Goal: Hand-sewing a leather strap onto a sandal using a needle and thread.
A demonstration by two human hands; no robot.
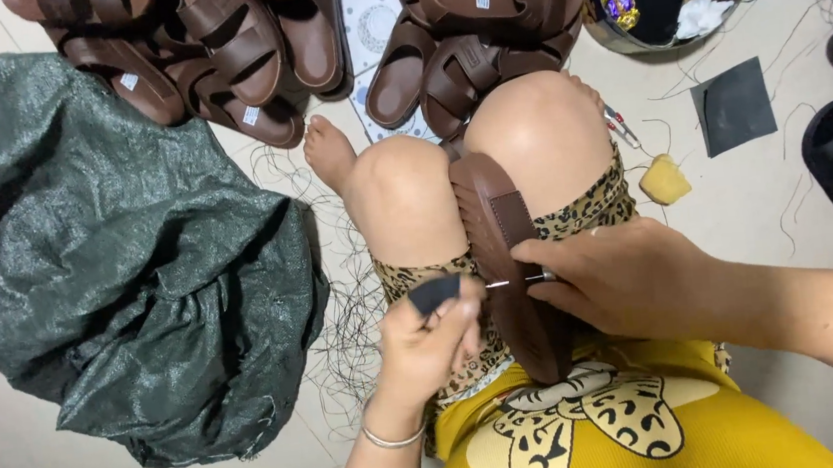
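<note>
From the head camera I judge the work to be mid-stitch: a brown sandal sole [504,256] stands on edge, clamped between the knees, and a thin metal needle [519,280] runs across its side at the strap. My right hand [631,275] lies over the near edge of the sole, its fingers [549,253] closed around the sole and pinching the needle's butt end, so the sole sits directly under and against them. My left hand [431,338] is just to the left of the sole, fingers [463,310] pinched shut on a small dark gripping patch [435,292], and the needle's tip reaches just beside that patch; I cannot tell whether the patch already touches the needle. As I read it, the next move calls for a firm pinch on the needle tip through the patch and a straight pull away from the sole, while the right fingers keep the sole from twisting. Loose dark threads [344,321] lie on the floor below the left fingers, a green woven sack [107,251] farther left, and finished brown sandals [480,38] well beyond the knees.
</note>
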